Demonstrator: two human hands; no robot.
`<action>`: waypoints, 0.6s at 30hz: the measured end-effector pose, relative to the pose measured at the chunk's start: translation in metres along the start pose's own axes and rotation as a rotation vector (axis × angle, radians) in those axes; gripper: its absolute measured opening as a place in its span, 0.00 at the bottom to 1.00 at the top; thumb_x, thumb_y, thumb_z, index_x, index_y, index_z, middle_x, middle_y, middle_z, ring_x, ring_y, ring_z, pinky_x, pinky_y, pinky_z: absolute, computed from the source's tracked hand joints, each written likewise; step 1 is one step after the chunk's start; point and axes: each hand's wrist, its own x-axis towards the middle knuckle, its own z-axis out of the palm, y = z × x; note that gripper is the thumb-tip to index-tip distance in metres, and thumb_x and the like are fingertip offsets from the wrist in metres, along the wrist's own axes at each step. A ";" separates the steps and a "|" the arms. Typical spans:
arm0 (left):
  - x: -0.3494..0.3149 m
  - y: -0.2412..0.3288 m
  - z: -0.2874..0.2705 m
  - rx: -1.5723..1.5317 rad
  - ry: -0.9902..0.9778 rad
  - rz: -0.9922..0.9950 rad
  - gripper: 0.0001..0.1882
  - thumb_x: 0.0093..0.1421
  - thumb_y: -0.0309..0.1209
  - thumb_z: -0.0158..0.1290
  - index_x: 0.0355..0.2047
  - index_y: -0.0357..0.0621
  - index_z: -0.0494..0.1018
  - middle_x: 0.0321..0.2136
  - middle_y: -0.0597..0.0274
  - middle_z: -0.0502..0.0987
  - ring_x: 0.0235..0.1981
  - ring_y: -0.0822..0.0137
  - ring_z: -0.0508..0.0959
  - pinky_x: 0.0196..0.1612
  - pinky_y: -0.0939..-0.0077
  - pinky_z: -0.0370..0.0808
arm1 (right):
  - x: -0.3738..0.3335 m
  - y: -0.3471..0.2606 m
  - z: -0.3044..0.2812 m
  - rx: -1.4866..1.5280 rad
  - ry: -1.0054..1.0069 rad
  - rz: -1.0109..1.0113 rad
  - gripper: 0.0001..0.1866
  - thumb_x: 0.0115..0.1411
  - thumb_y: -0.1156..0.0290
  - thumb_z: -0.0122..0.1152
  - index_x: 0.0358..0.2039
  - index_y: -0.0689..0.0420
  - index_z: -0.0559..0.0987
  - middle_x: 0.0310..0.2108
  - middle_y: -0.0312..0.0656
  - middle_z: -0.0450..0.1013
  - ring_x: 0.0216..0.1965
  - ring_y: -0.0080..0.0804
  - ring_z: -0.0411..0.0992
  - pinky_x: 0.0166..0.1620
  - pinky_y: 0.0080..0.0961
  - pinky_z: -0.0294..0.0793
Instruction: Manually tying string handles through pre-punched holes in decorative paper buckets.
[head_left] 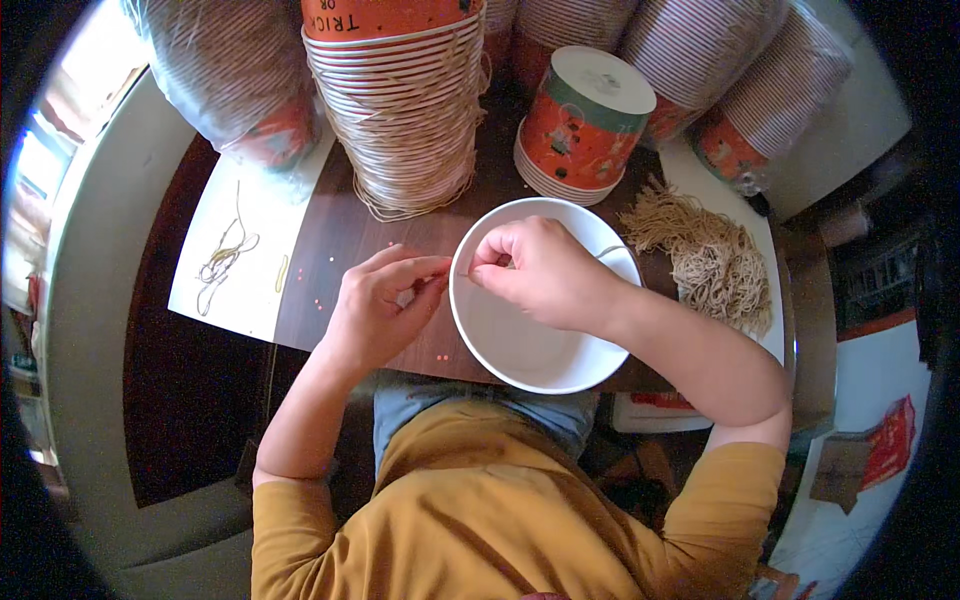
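Observation:
A white-lined paper bucket [530, 345] stands in front of me, its round mouth facing up. My right hand [535, 265] reaches inside it, thumb and fingers pinched close to the left wall. A pale cord [609, 250] comes from the bucket's right wall and runs behind that hand; a tan bit shows between its fingers. Outside the left rim is my left hand [385, 300], its fingertips pressed together against the wall near the right fingertips. Whatever those left fingers pinch is too small to make out.
A tall stack of nested buckets [400, 110] wound with cords stands behind. Right of it is a short upside-down orange-and-green stack [582, 130]. A tan cord pile [715, 255] lies right, loose cords [228, 255] left. Plastic-wrapped bucket stacks [225, 75] line the back. Small red dots dot the table.

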 end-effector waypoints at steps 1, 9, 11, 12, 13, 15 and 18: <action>0.001 -0.001 0.001 -0.005 0.005 0.002 0.11 0.52 0.20 0.57 0.37 0.40 0.79 0.27 0.55 0.77 0.23 0.64 0.77 0.26 0.75 0.74 | 0.001 0.000 -0.001 0.001 0.000 0.002 0.08 0.56 0.71 0.57 0.29 0.63 0.79 0.23 0.39 0.76 0.26 0.20 0.71 0.31 0.24 0.71; 0.005 0.001 0.003 -0.011 0.003 0.012 0.12 0.52 0.20 0.57 0.38 0.41 0.78 0.27 0.55 0.76 0.24 0.63 0.77 0.26 0.73 0.75 | 0.006 0.001 0.001 -0.050 0.033 -0.072 0.07 0.55 0.73 0.57 0.29 0.63 0.80 0.23 0.44 0.77 0.25 0.26 0.74 0.31 0.27 0.72; 0.006 0.001 0.003 0.003 0.003 0.035 0.12 0.51 0.20 0.57 0.38 0.41 0.78 0.26 0.55 0.76 0.24 0.59 0.77 0.27 0.71 0.75 | 0.007 -0.001 0.000 -0.046 0.036 -0.081 0.07 0.55 0.73 0.57 0.29 0.63 0.80 0.24 0.44 0.77 0.25 0.26 0.74 0.31 0.27 0.72; 0.007 0.000 0.004 0.004 0.006 0.038 0.12 0.51 0.20 0.57 0.38 0.41 0.78 0.26 0.55 0.76 0.24 0.59 0.77 0.27 0.71 0.75 | 0.007 -0.003 -0.001 -0.046 0.042 -0.092 0.07 0.55 0.73 0.57 0.29 0.63 0.80 0.24 0.44 0.77 0.25 0.26 0.74 0.32 0.27 0.72; 0.007 0.001 0.005 0.035 0.017 0.062 0.11 0.50 0.20 0.57 0.36 0.40 0.77 0.25 0.55 0.75 0.24 0.57 0.77 0.27 0.69 0.75 | 0.007 -0.003 -0.001 -0.050 0.045 -0.092 0.07 0.55 0.73 0.57 0.29 0.63 0.80 0.24 0.44 0.77 0.25 0.26 0.74 0.32 0.27 0.72; 0.007 0.002 0.006 0.064 0.035 0.099 0.09 0.49 0.20 0.56 0.34 0.40 0.77 0.24 0.55 0.74 0.24 0.55 0.76 0.27 0.67 0.75 | 0.006 -0.006 -0.002 -0.040 0.011 -0.062 0.07 0.55 0.72 0.58 0.30 0.63 0.80 0.24 0.44 0.77 0.26 0.25 0.74 0.32 0.26 0.72; 0.003 0.008 0.006 0.196 0.038 0.180 0.05 0.46 0.22 0.56 0.25 0.41 0.72 0.19 0.56 0.68 0.21 0.54 0.72 0.26 0.63 0.71 | 0.002 -0.002 0.003 0.010 0.022 -0.053 0.08 0.56 0.72 0.58 0.30 0.63 0.80 0.25 0.44 0.77 0.26 0.24 0.74 0.33 0.26 0.73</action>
